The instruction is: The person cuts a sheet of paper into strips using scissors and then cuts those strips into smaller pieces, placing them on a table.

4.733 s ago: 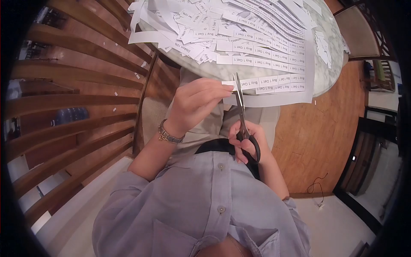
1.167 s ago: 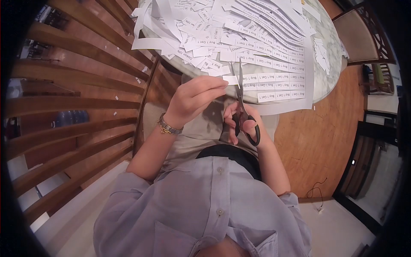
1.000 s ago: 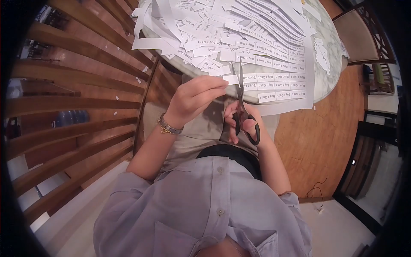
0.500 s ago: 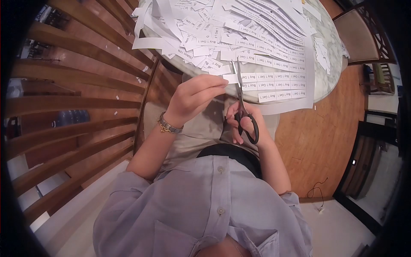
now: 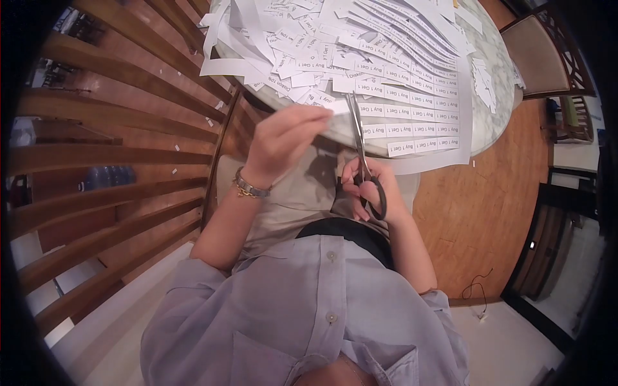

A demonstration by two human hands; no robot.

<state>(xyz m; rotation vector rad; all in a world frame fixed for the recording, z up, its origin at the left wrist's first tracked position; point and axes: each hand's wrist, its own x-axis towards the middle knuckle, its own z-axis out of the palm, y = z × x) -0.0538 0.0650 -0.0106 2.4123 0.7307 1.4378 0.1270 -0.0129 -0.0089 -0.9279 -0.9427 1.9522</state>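
Note:
My left hand (image 5: pixel 288 143), somewhat blurred, pinches a small white paper slip (image 5: pixel 342 110) between thumb and fingers. The scissors (image 5: pixel 358 132) are in my right hand (image 5: pixel 374 185), with its fingers through the black handles. Their blades point away from me, almost closed, just right of the slip. Beyond the blades lie printed paper strips (image 5: pixel 412 114) reading "Buy 1 Get 1", in rows on a larger white sheet (image 5: pixel 462 138). Above my left hand, a heap of cut paper slips (image 5: pixel 293 48) covers the table's far left part.
The round marble-topped table (image 5: pixel 504 122) has more cut slips (image 5: pixel 483 83) near its right edge. A slatted wooden bench or chair side (image 5: pixel 116 151) rises at my left. Another chair (image 5: pixel 537 55) stands at the far right. A black cable (image 5: pixel 476 286) lies on the floor.
My left hand has drawn slightly left and up with the slip, away from the strips. The scissor blades have closed further. The strips' left ends have shifted a little beside the blades.

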